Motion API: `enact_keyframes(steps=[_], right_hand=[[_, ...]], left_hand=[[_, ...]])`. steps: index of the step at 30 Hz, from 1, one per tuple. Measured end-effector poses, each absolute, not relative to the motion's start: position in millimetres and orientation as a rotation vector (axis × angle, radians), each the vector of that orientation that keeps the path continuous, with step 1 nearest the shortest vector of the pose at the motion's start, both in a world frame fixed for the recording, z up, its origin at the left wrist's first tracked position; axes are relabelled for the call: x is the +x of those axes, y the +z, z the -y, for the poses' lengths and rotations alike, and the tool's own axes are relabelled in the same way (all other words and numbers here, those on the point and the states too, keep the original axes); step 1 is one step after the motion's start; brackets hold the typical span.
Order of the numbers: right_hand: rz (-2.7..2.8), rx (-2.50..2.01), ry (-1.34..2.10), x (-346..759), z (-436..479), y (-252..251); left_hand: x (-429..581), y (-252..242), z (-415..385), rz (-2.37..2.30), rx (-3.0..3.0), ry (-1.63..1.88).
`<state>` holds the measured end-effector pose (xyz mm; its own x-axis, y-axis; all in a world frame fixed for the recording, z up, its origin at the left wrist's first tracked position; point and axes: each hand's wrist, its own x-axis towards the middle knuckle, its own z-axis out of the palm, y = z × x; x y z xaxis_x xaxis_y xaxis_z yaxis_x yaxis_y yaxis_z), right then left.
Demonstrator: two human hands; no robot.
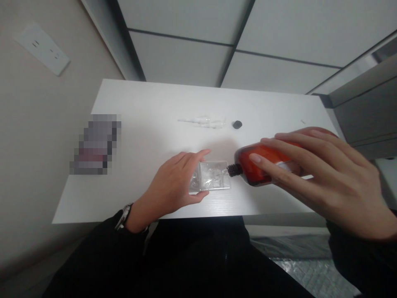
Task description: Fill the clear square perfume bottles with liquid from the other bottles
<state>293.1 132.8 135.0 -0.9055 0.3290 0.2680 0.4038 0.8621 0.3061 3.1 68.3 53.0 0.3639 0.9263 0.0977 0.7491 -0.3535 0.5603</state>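
My right hand (325, 178) is wrapped around an amber-red bottle (251, 165), tipped nearly onto its side with its black threaded neck pointing left. The uncapped mouth is at the right part of a small clear plastic box (214, 176), where what looks like clear liquid shows. From the left, my left hand (176, 178) grips this box, thumb on the near side and fingers on the far side. Its left part is covered by the hand. Behind the box lie a black bottle cap (237, 124) and slim, clear pieces with a thin tip (203, 121), their exact kind unclear.
A white table (139, 103) carries everything. On its left side lies a blurred-out, pixelated object (96, 145). White panels (186, 62) rise behind the far edge, and a wall with a socket plate (43, 49) stands on the left.
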Motion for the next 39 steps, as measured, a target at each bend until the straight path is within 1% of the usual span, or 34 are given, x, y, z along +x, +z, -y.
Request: enact_keyframes(steps=[10,30,39], right_hand=[[2.826,-0.653,-0.461,293.2,-132.1,138.2],[2.879,-0.617,-0.569,291.4,-134.7,147.5],[2.853,-0.679,-0.482,290.5,-135.8,146.6]], left_hand=[[1.8,51.4,-67.5,-1.454,2.209,0.581],[1.7,49.8,-69.0,-1.439,2.242,0.593],[1.5,47.3,-68.8,-1.443,2.245,0.602]])
